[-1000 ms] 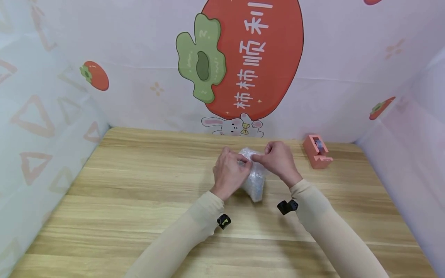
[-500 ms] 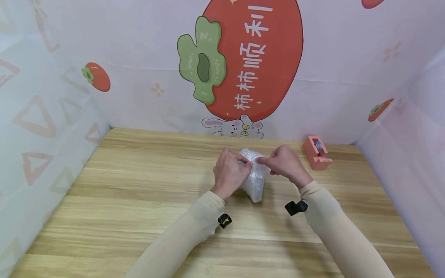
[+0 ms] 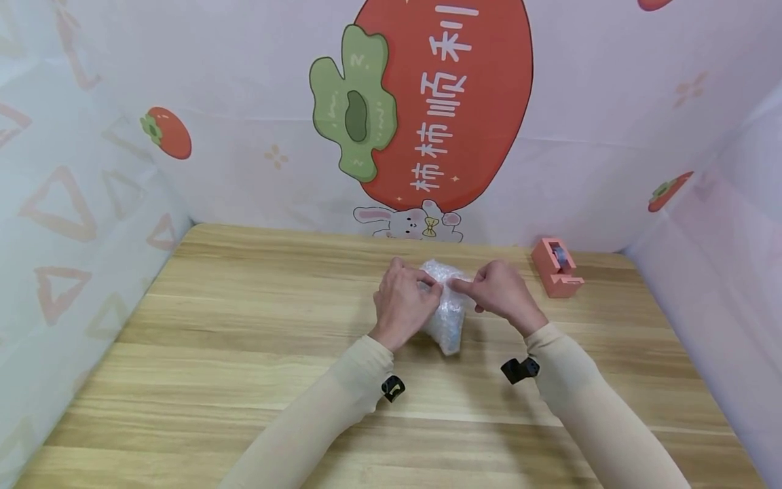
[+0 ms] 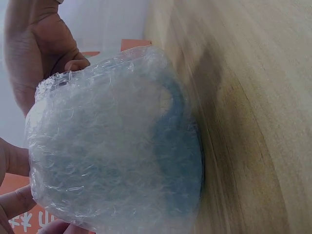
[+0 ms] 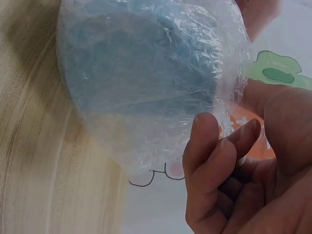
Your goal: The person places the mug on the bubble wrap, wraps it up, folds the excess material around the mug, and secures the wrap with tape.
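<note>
A bubble-wrapped bundle (image 3: 449, 322) stands on the wooden table, toward the back. Through the wrap in the left wrist view shows a light blue mug (image 4: 178, 161), its curved handle near the table. My left hand (image 3: 403, 302) holds the bundle's top from the left, thumb and fingertips on the bubble wrap (image 4: 97, 131). On the other side my right hand (image 3: 504, 292) pinches the wrap near the top, thumb stretched over it. The right wrist view shows its other fingers (image 5: 207, 141) curled, with fingertips at the wrap's edge.
A pink tape dispenser (image 3: 556, 268) with a roll of tape stands at the back right, beyond the right hand. The wooden table (image 3: 244, 326) meets a printed cloth backdrop (image 3: 256, 170) at its back and sides.
My right hand has shifted to the right and slightly toward me, its thumb sliding from the middle of the wrap's top toward the right side. The left hand and the bundle stay in place.
</note>
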### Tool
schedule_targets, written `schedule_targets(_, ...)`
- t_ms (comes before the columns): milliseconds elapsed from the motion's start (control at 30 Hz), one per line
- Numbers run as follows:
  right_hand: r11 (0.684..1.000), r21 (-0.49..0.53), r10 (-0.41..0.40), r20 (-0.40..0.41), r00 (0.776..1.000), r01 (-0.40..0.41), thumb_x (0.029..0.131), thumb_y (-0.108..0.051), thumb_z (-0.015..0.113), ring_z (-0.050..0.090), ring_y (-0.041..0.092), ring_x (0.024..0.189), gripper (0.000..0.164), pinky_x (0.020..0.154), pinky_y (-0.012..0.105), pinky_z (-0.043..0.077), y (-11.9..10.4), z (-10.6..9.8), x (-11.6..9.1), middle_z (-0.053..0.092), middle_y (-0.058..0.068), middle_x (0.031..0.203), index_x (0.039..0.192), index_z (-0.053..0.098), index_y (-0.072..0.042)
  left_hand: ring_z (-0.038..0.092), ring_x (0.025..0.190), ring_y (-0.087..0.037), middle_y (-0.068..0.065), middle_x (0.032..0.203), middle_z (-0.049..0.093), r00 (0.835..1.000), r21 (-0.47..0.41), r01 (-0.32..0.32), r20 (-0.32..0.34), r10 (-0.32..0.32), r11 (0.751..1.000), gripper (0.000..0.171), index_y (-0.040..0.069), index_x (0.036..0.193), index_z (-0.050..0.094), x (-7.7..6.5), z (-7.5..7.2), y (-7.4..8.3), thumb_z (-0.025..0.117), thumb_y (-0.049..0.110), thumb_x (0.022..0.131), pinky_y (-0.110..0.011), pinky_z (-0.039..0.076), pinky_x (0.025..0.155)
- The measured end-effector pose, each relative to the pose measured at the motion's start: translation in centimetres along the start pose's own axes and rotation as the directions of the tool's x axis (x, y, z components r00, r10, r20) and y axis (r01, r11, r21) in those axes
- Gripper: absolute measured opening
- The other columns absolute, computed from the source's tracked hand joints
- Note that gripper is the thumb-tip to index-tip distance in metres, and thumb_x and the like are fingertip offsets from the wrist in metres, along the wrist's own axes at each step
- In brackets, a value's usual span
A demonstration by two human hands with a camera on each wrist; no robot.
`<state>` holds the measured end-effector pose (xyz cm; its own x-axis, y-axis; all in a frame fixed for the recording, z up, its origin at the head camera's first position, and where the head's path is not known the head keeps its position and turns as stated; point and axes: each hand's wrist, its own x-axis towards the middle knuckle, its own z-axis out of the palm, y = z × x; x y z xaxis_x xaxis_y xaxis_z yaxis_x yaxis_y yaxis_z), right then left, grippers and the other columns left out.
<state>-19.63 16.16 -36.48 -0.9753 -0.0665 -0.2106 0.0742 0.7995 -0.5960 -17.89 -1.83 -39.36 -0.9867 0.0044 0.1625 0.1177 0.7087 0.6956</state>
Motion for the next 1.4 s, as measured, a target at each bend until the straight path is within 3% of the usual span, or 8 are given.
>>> schedule_targets(233, 1.000, -0.017, 0.000, 0.039, 0.999, 0.000, 0.090, -0.052, 0.071, 0.059, 0.021, 0.050, 0.058, 0.045, 0.027, 0.033, 0.1, -0.6, -0.2, 0.061, 0.006, 0.053, 0.054, 0.052, -0.011, 0.055, 0.086, -0.020, -0.002, 0.097, 0.055, 1.000, -0.010, -0.009, 0.005, 0.009, 1.000, 0.016, 0.016, 0.089, 0.083, 0.2, -0.1, 0.0, 0.076, 0.031, 0.087, -0.043, 0.051, 0.066)
schedule_targets(500, 0.993, 0.120, -0.020, 0.135, 0.991, 0.004, 0.094, -0.043, 0.069, 0.060, 0.017, 0.055, 0.052, 0.055, 0.030, 0.047, 1.2, -1.6, -0.5, 0.060, 0.007, 0.056, 0.057, 0.050, -0.011, 0.055, 0.088, -0.020, -0.002, 0.097, 0.055, 1.000, 0.000, -0.002, 0.014, 0.002, 1.000, 0.017, 0.016, 0.089, 0.083, 0.2, -0.2, 0.1, 0.075, 0.031, 0.088, -0.042, 0.051, 0.067)
schedule_targets(800, 0.997, 0.078, -0.007, 0.061, 0.998, 0.002, 0.093, -0.048, 0.069, 0.057, 0.022, 0.054, 0.052, 0.048, 0.028, 0.034, 1.4, -0.7, -0.9, 0.062, 0.006, 0.056, 0.062, 0.059, -0.008, 0.056, 0.089, -0.021, -0.002, 0.099, 0.056, 1.000, -0.005, 0.002, 0.012, -0.002, 1.000, 0.016, 0.017, 0.088, 0.083, 0.2, -0.2, 0.1, 0.076, 0.031, 0.087, -0.044, 0.052, 0.068)
schedule_targets(967, 0.990, 0.142, 0.012, 0.093, 0.996, -0.025, 0.093, -0.053, 0.067, 0.065, 0.030, 0.062, 0.056, 0.052, 0.031, 0.043, 2.1, -0.2, -0.9, 0.059, 0.005, 0.056, 0.061, 0.053, -0.011, 0.056, 0.089, -0.021, -0.002, 0.099, 0.056, 1.000, -0.006, 0.007, 0.014, -0.007, 1.000, 0.015, 0.016, 0.088, 0.083, 0.2, -0.1, 0.0, 0.076, 0.030, 0.087, -0.045, 0.052, 0.068)
schedule_targets(1133, 0.947, 0.319, -0.079, 0.183, 0.980, 0.017, 0.100, -0.045, 0.063, 0.067, 0.032, 0.070, 0.051, 0.065, 0.036, 0.057, 3.7, 0.1, -0.4, 0.058, 0.008, 0.064, 0.072, 0.054, -0.003, 0.056, 0.088, -0.020, -0.002, 0.098, 0.056, 1.000, -0.012, 0.005, 0.018, -0.004, 1.000, 0.016, 0.016, 0.088, 0.083, 0.2, -0.1, -0.1, 0.076, 0.029, 0.087, -0.043, 0.051, 0.067)
schedule_targets(1267, 0.890, 0.454, -0.185, 0.267, 0.946, 0.046, 0.105, -0.034, 0.056, 0.065, 0.032, 0.077, 0.044, 0.068, 0.037, 0.056, 5.1, 0.1, 0.3, 0.059, 0.012, 0.077, 0.087, 0.055, 0.006, 0.056, 0.087, -0.020, -0.002, 0.097, 0.056, 1.000, -0.014, -0.005, 0.017, 0.005, 1.000, 0.015, 0.016, 0.088, 0.083, 0.3, -0.1, -0.2, 0.076, 0.029, 0.087, -0.041, 0.050, 0.065)
schedule_targets(1400, 0.852, 0.521, -0.254, 0.318, 0.913, 0.055, 0.107, -0.029, 0.053, 0.064, 0.033, 0.084, 0.042, 0.073, 0.040, 0.057, 6.0, 0.1, 0.9, 0.061, 0.019, 0.086, 0.095, 0.054, 0.011, 0.056, 0.086, -0.020, -0.002, 0.096, 0.057, 1.000, -0.014, -0.014, 0.014, 0.014, 1.000, 0.015, 0.016, 0.088, 0.083, 0.3, -0.1, -0.2, 0.077, 0.030, 0.087, -0.040, 0.049, 0.063)
